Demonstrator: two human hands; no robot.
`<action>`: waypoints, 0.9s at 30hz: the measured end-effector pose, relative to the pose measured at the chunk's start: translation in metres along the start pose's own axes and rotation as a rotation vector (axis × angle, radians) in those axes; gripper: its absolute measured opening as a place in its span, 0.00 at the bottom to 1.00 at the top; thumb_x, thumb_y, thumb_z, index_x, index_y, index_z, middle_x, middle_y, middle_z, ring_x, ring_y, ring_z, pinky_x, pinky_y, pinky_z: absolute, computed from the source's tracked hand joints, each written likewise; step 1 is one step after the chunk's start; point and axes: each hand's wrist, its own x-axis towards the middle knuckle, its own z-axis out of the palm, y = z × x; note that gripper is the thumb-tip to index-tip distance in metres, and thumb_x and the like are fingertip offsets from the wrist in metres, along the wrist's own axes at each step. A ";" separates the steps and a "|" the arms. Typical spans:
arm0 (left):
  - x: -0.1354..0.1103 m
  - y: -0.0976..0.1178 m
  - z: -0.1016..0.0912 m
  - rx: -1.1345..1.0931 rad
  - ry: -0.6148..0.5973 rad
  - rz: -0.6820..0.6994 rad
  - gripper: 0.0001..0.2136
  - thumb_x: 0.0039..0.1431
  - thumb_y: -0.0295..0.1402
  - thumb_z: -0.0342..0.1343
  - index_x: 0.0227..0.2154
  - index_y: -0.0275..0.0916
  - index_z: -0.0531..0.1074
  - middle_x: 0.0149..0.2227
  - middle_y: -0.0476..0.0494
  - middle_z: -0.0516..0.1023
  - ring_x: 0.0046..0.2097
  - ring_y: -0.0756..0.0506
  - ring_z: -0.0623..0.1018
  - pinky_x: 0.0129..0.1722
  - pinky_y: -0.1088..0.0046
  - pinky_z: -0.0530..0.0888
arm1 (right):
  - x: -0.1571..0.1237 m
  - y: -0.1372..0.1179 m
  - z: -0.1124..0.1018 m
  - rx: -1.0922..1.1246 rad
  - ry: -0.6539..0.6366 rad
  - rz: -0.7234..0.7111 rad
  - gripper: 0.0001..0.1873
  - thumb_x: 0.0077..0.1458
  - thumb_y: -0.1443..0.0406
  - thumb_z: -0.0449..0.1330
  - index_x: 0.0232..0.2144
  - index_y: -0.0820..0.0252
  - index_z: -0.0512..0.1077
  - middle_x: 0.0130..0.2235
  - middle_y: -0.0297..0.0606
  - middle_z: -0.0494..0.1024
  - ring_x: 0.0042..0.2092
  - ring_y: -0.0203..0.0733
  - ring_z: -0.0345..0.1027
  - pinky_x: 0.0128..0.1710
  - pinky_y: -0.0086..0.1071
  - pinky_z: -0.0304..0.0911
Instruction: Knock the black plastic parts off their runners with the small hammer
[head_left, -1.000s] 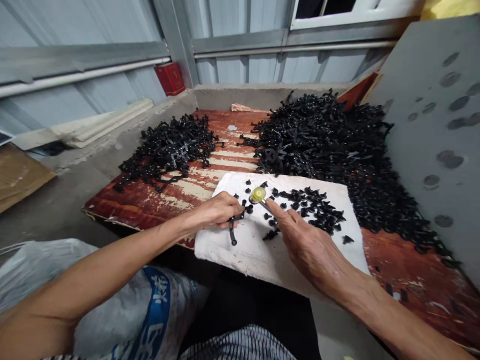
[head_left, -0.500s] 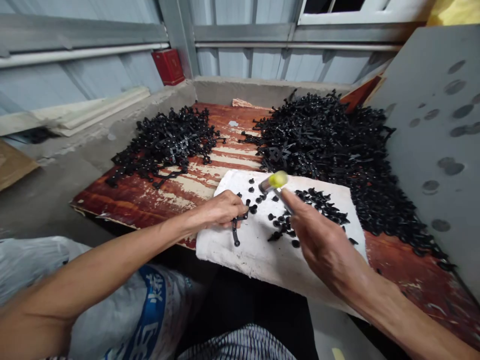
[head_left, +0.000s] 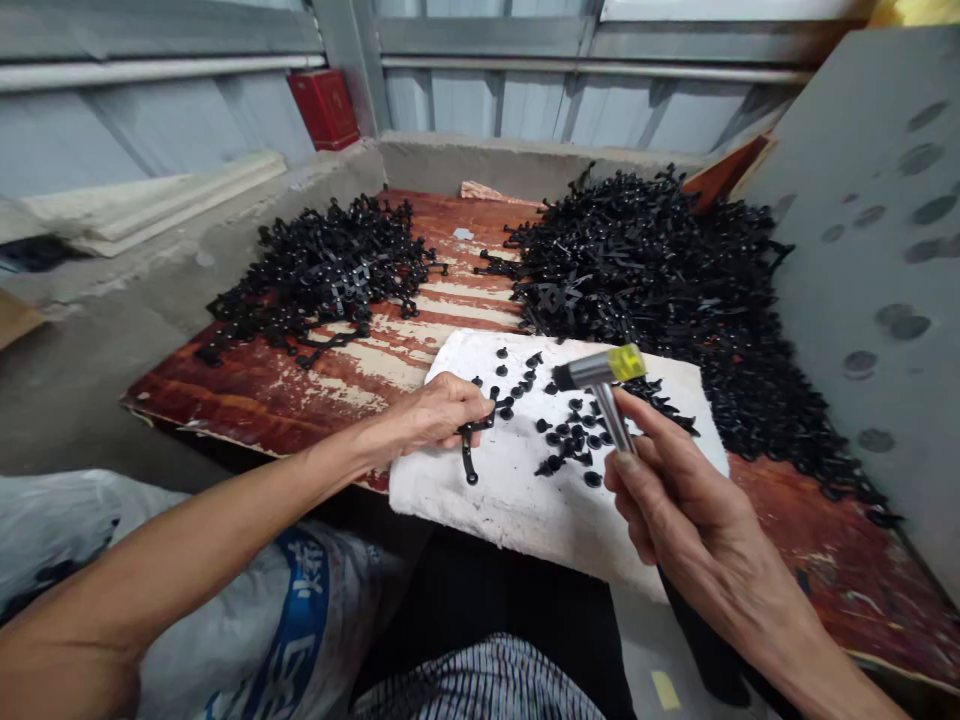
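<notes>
My left hand (head_left: 450, 408) is closed on a thin black bracket-like part (head_left: 469, 455) with a bent arm and round ends, low over a white cloth (head_left: 435, 490). My fingers cover part of it. In my right hand (head_left: 675, 480) is a small mallet (head_left: 604, 370) with a metal body and handle, one yellow face and one black face. Its head is raised above the cloth, apart from the black part. Small black round-headed plugs (head_left: 574, 440) lie scattered on the cloth between and beyond my hands.
Black parts form a heap (head_left: 337, 260) at the back left and a larger pile (head_left: 637, 265) at the right on the worn red board (head_left: 450, 310). A grey panel (head_left: 862, 260) stands along the right side. A white sack (head_left: 330, 620) sits below left.
My right hand has moved right and back toward me, carrying the mallet away from the black part. My left hand keeps its grip. The view has shifted slightly.
</notes>
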 end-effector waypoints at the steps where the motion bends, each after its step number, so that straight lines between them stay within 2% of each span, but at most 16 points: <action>1: -0.001 0.001 0.000 -0.013 0.000 0.005 0.13 0.61 0.34 0.52 0.22 0.36 0.66 0.18 0.49 0.73 0.13 0.59 0.61 0.12 0.83 0.50 | -0.007 0.003 -0.001 0.048 -0.003 0.076 0.24 0.58 0.58 0.60 0.57 0.47 0.69 0.26 0.31 0.71 0.21 0.34 0.62 0.15 0.27 0.63; 3: -0.003 0.003 0.002 -0.027 0.001 0.020 0.13 0.61 0.34 0.53 0.22 0.35 0.67 0.19 0.49 0.73 0.13 0.59 0.61 0.12 0.83 0.50 | -0.019 0.013 -0.003 0.130 0.006 0.175 0.27 0.59 0.54 0.59 0.60 0.45 0.65 0.25 0.28 0.67 0.18 0.32 0.57 0.11 0.25 0.57; 6: -0.006 0.007 0.006 -0.016 0.031 -0.012 0.13 0.62 0.32 0.52 0.21 0.35 0.66 0.19 0.49 0.74 0.13 0.58 0.61 0.12 0.83 0.51 | -0.031 0.029 -0.004 0.224 0.069 0.261 0.30 0.56 0.51 0.61 0.59 0.46 0.63 0.25 0.27 0.67 0.19 0.32 0.57 0.12 0.25 0.58; 10: -0.008 0.010 0.011 0.047 0.084 -0.071 0.14 0.62 0.33 0.51 0.21 0.35 0.67 0.19 0.48 0.74 0.12 0.58 0.62 0.11 0.82 0.51 | -0.034 0.038 -0.004 0.327 0.083 0.313 0.33 0.53 0.49 0.63 0.59 0.47 0.62 0.26 0.27 0.69 0.19 0.31 0.57 0.12 0.24 0.57; 27: -0.011 0.017 0.024 0.022 0.168 -0.119 0.16 0.64 0.30 0.49 0.20 0.35 0.67 0.15 0.50 0.70 0.11 0.58 0.60 0.10 0.82 0.51 | -0.034 0.038 -0.008 0.314 0.029 0.269 0.33 0.55 0.48 0.61 0.59 0.51 0.61 0.26 0.27 0.68 0.19 0.32 0.57 0.11 0.24 0.57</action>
